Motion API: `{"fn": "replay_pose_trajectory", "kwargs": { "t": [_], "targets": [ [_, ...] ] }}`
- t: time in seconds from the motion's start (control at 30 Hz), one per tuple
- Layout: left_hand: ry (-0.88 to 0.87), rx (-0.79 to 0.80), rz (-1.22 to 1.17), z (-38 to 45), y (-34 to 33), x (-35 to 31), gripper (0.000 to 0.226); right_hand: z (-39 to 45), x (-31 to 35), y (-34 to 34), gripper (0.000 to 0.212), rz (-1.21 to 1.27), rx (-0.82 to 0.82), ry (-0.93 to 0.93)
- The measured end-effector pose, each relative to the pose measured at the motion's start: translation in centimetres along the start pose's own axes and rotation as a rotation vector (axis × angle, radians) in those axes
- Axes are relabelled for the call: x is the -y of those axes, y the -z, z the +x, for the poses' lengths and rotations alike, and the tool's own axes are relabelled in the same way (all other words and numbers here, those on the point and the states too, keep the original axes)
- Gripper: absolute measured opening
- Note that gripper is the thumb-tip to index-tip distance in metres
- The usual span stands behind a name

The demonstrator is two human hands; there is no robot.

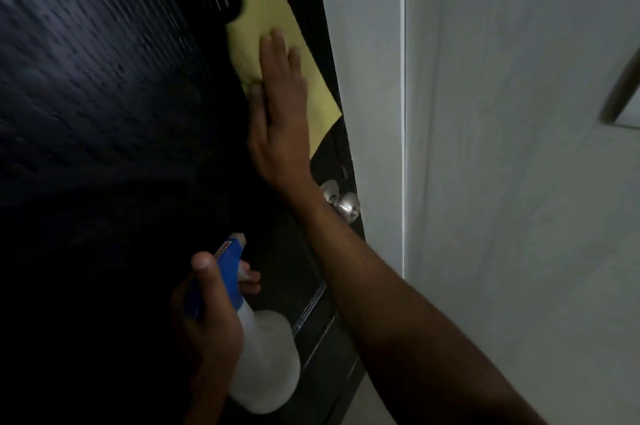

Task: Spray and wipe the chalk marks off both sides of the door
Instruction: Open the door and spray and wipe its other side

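A dark wood-grain door (104,78) fills the left of the view. My right hand (277,113) presses a yellow cloth (256,19) flat against the door near its right edge, fingers straight and pointing up. Below, my left hand (207,313) grips the neck of a white spray bottle (266,365) with a blue trigger head (227,272), one finger round the trigger, nozzle aimed at the door. I see no chalk marks on the dark surface.
A silver round door knob (346,206) sits just under my right wrist. A white wall (519,182) stands to the right of the door. Part of a dark-edged object (623,88) shows at the far right.
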State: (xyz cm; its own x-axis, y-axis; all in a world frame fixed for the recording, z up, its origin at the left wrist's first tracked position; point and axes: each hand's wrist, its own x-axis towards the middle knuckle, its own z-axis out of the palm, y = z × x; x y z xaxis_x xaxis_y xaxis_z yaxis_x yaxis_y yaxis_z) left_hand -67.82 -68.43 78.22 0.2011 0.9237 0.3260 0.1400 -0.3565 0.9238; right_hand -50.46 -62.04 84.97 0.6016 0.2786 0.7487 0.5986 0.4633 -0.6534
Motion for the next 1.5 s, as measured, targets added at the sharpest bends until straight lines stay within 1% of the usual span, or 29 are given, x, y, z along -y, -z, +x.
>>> {"fn": "replay_pose_trajectory", "kwargs": {
  "t": [0.03,0.1,0.2,0.23,0.3,0.33,0.37,0.47,0.5,0.57,0.6,0.63,0.7,0.73,0.77,0.87,0.93,1.03,1.07,1.13,1.23,1.27,1.33,1.4,1.47,1.5],
  "targets": [
    [-0.002,0.002,0.004,0.1,0.1,0.1,0.099,-0.4,-0.5,-0.6,0.054,-0.022,0.002,-0.019],
    [0.002,0.021,0.003,0.2,0.2,0.3,0.102,-2.9,-2.5,-1.0,0.057,-0.027,-0.063,-0.119],
    [0.008,0.036,0.012,0.2,0.2,0.2,0.106,-7.4,-5.1,-0.2,0.062,0.090,-0.198,-0.456],
    [0.008,0.039,0.014,0.1,0.2,0.1,0.106,-8.2,-5.5,0.1,0.058,0.123,-0.216,-0.513],
    [0.003,0.034,0.011,0.1,0.1,-0.1,0.105,-7.8,-4.9,0.4,0.052,0.160,-0.235,-0.548],
    [-0.001,0.028,0.012,0.0,0.1,-0.1,0.106,-6.8,-4.1,0.5,0.051,0.175,-0.243,-0.541],
    [-0.008,0.028,0.017,-0.1,0.2,-0.2,0.108,-5.3,-3.1,0.5,0.050,0.178,-0.242,-0.496],
    [-0.019,0.012,0.049,-0.2,0.3,0.0,0.107,0.3,0.6,-0.5,0.048,0.142,-0.129,-0.183],
    [-0.013,0.005,0.046,-0.3,0.3,0.0,0.104,1.9,1.4,-0.6,0.048,0.143,-0.098,-0.117],
    [-0.007,0.001,0.036,-0.2,0.3,0.1,0.098,3.2,0.6,-0.7,0.047,0.127,-0.079,-0.013],
    [-0.016,0.010,0.042,-0.1,0.4,0.2,0.097,2.5,-0.4,-0.6,0.047,0.110,-0.095,-0.003],
    [-0.022,0.029,0.049,0.0,0.4,0.3,0.099,1.0,-1.9,-0.4,0.048,0.089,-0.132,-0.052],
    [-0.021,0.063,0.048,0.2,0.5,0.4,0.107,-2.8,-3.9,0.1,0.048,0.076,-0.225,-0.291],
    [-0.020,0.076,0.046,0.3,0.6,0.4,0.110,-4.8,-4.1,0.5,0.047,0.094,-0.241,-0.403],
    [-0.020,0.092,0.050,0.3,0.6,0.4,0.113,-6.7,-4.1,0.9,0.046,0.125,-0.229,-0.477],
    [-0.011,0.112,0.054,0.5,0.6,0.9,0.116,-13.2,-2.9,3.3,0.038,0.219,-0.122,-0.517],
    [-0.004,0.118,0.046,0.6,0.6,1.2,0.111,-19.2,-3.2,5.2,0.029,0.199,-0.128,-0.606],
    [-0.010,0.104,0.039,0.4,0.6,1.0,0.095,-26.7,-4.3,8.2,0.029,0.156,-0.289,-0.986],
    [-0.013,0.105,0.040,0.4,0.5,0.8,0.092,-27.3,-4.5,8.9,0.030,0.139,-0.327,-1.048],
    [-0.019,0.106,0.050,0.4,0.3,1.0,0.089,-26.0,-5.9,8.8,0.030,0.197,-0.365,-1.033],
    [-0.047,0.119,0.093,0.2,0.3,1.1,0.093,-20.3,-9.2,5.3,0.030,0.185,-0.264,-0.857],
    [-0.054,0.125,0.107,0.2,0.3,1.0,0.098,-18.7,-10.5,3.7,0.031,0.192,-0.251,-0.842],
    [-0.053,0.136,0.111,0.2,0.3,0.7,0.107,-17.5,-12.2,1.3,0.045,0.154,-0.307,-0.828],
    [-0.046,0.139,0.092,0.3,0.2,0.4,0.109,-18.1,-13.1,1.0,0.055,0.095,-0.338,-0.797],
    [-0.029,0.137,0.070,0.1,0.2,-0.3,0.111,-18.7,-13.9,2.2,0.064,0.096,-0.341,-0.858],
    [-0.029,0.141,0.063,0.1,0.2,-0.5,0.114,-18.6,-14.4,2.8,0.071,0.130,-0.354,-0.927]
  ]
}}
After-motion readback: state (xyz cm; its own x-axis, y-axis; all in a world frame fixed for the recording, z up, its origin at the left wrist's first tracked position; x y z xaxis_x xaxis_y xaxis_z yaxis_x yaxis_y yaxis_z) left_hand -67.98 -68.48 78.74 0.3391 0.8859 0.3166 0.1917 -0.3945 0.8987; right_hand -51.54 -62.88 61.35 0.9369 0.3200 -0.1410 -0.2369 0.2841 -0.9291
